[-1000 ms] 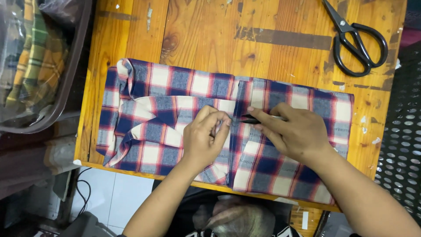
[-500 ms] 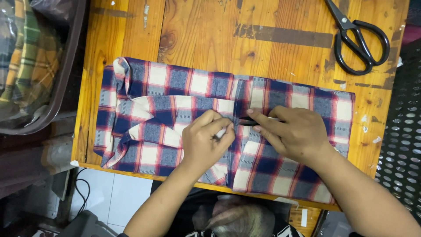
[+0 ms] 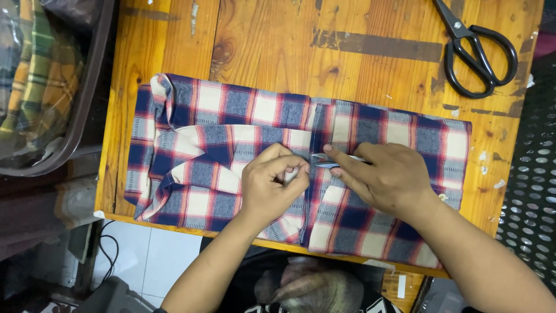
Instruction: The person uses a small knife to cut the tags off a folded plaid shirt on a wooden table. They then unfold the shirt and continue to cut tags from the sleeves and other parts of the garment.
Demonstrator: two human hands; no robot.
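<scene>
Pinching the shirt (image 3: 231, 156) placket at frame centre, your left hand (image 3: 272, 185) has curled tighter; your right hand (image 3: 385, 177) stays pressing a small clip (image 3: 327, 164), fingers extended.

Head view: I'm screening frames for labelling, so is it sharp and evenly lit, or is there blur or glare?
Head view: the plaid shirt and both hands are sharp; even light, soft shadows; mild sheen on the wooden table; no motion blur.

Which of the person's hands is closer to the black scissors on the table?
Right. The right hand rests on the folded plaid shirt, below and left of the scissors; the left hand lies farther left still.
</scene>
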